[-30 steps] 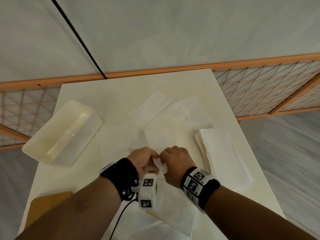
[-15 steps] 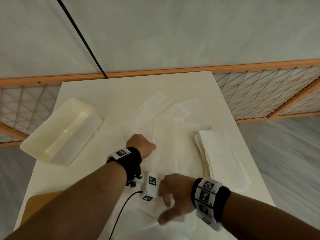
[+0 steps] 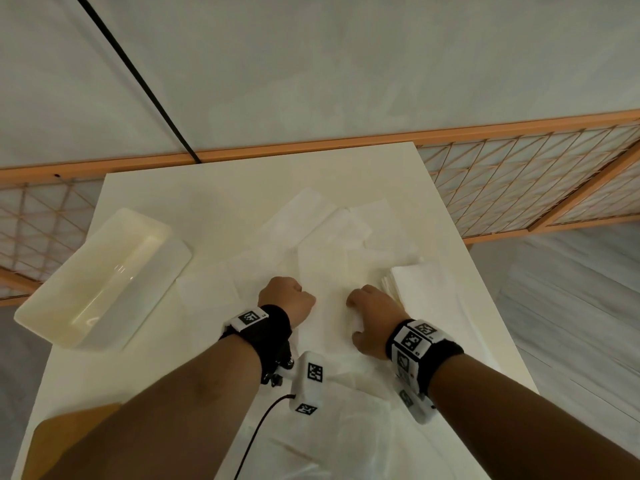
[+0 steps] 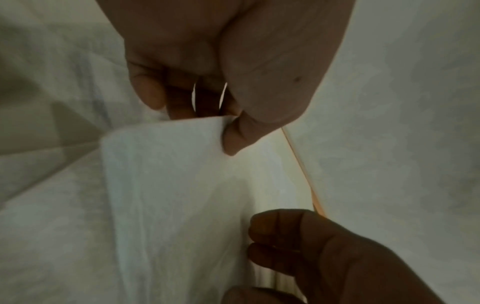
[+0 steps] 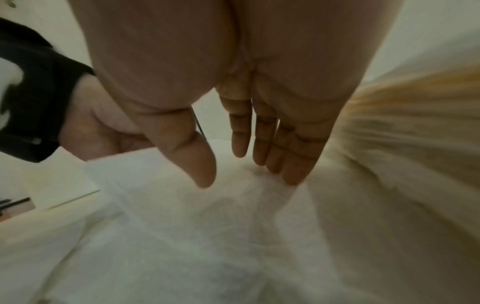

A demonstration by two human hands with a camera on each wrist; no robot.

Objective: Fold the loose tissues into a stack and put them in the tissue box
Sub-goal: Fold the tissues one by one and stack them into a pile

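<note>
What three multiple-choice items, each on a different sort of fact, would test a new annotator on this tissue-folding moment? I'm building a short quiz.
1. Where is the tissue box?
A. on the table's left side
B. on the folded stack
C. on the floor

2. What colour are the wrist straps?
A. orange
B. black
C. green

3. What is the left hand doing?
A. resting flat and open
B. pinching a tissue
C. holding the box

Answers:
1 A, since the head view shows the box open near the table's left edge, while the folded stack lies to the right.
2 B, as both straps look black in the head view.
3 B, as the left wrist view shows thumb and fingers closed on the tissue's edge.
</note>
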